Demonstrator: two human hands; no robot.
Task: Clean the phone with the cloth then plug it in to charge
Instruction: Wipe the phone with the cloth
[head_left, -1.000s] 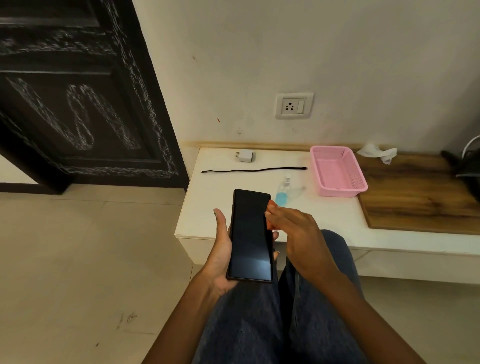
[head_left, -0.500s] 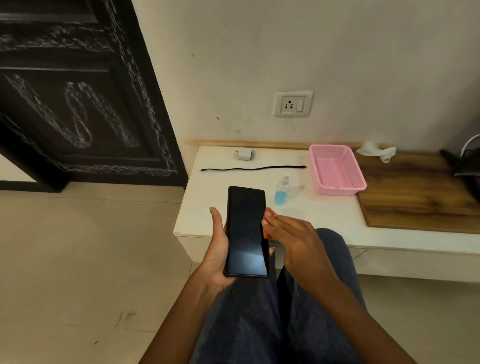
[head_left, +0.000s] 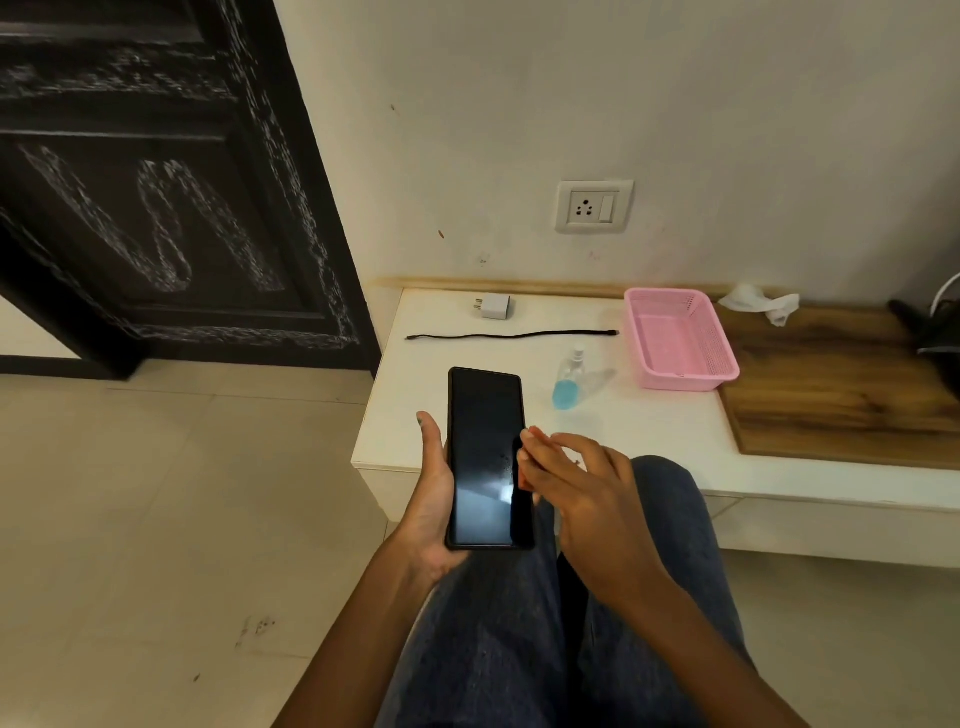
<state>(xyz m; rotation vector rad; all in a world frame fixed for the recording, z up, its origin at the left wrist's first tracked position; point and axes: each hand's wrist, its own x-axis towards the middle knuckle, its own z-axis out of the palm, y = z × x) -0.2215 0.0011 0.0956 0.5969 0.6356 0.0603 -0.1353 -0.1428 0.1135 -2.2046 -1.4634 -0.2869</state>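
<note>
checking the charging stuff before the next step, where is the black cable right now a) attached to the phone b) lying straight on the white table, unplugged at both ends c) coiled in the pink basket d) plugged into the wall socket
b: the black cable lies stretched out on the white table, in front of the white charger adapter and joined to nothing; the wall socket is empty.
</note>
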